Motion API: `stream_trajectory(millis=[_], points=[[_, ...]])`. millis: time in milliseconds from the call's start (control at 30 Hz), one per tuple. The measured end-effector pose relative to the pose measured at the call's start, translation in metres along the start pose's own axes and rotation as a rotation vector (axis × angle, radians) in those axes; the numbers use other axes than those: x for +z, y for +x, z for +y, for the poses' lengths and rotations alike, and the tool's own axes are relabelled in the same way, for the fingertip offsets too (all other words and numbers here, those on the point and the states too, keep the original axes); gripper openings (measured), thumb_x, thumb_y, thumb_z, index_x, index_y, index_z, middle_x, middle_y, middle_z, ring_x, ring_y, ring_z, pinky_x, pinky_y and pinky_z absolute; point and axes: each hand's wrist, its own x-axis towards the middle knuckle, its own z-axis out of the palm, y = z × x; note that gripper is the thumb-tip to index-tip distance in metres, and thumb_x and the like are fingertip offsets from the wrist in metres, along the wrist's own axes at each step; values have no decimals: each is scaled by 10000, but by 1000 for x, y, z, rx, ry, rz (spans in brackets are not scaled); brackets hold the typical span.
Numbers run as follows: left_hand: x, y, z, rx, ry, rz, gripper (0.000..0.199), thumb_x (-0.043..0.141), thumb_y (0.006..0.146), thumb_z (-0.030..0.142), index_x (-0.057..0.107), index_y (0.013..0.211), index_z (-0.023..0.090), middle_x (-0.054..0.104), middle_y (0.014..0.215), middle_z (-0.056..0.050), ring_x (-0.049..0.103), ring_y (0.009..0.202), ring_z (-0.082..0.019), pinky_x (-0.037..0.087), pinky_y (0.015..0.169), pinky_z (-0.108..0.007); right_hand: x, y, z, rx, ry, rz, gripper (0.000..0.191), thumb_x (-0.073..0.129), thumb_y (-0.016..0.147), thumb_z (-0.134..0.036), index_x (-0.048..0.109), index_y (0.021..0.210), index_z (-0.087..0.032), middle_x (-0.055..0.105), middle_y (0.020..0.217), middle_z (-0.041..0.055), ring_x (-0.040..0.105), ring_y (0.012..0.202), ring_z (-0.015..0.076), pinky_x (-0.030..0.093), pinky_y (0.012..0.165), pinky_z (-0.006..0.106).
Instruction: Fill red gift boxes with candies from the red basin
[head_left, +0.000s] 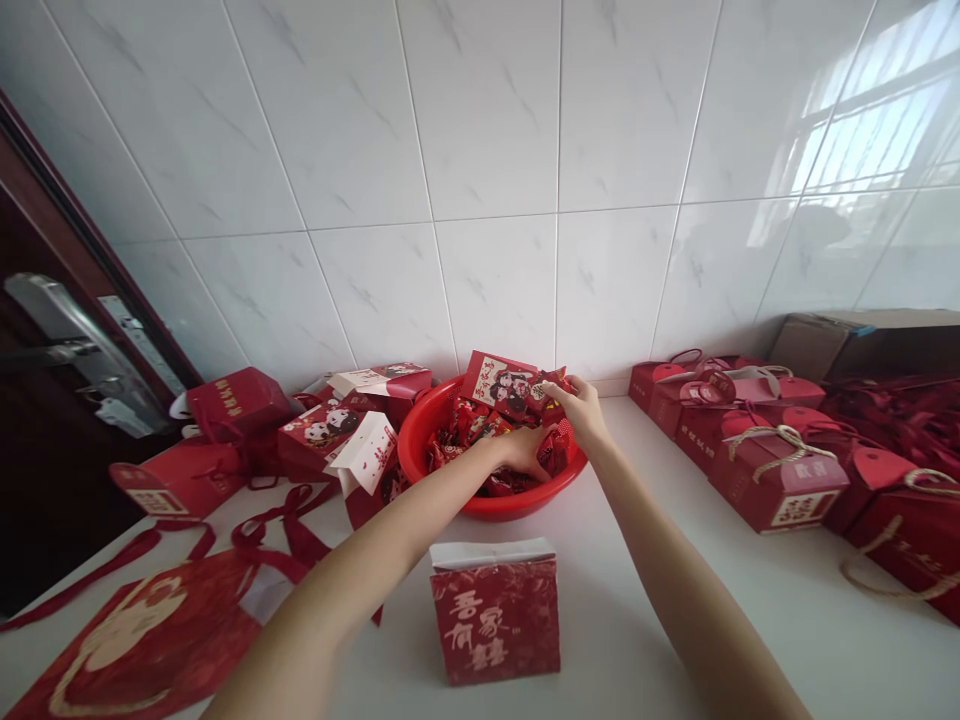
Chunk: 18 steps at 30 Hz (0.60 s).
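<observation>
A red plastic basin [491, 508] stands by the wall, filled with red wrapped candy packets [472, 425]. My left hand [525, 450] reaches down into it, its fingers closed round a shiny red candy packet [555, 450] at the right side. Above the basin's right rim, my right hand [581, 408] pinches another red candy packet [550, 384] between thumb and fingers. A red box with panda figures [499, 382] leans at the back of the basin. In front, between my forearms, stands a small dark red paper box [496, 615] with white characters, its pale top edge showing.
Red gift boxes with panda prints [322, 428] crowd the basin's left side. A red bag [150, 630] and dark red ribbons [289, 525] lie front left. Rows of red boxes with rope handles [780, 475] stand right, near a cardboard carton [862, 345] of ribbon.
</observation>
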Motion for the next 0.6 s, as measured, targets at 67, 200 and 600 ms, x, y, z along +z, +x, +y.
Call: stream_trajectory(millis=[67,200,600], points=[[-1,-2,1,-14,2,-53,853,756,689,210,412,1470,216,593,1409,-133,590,1243,-343,476,1002,-408,0,1,1,1,1,-8,311,802,571,-404,640,728,-191,698,663,7,669,649,196,552,603,309],[-3,-4,4,44,46,-118,704,680,746,195,503,1418,310,613,1405,-53,611,1225,-314,465,1021,-398,0,1,1,-9,-18,-4,317,807,564,-411,634,715,-192,680,639,-5,656,632,191,540,600,309],[-4,-4,11,94,102,-152,295,610,740,202,672,1027,212,709,956,-52,659,873,-262,477,724,-315,0,0,0,-14,-41,-19,323,786,582,-439,625,720,-195,665,659,-4,645,660,191,521,626,311]])
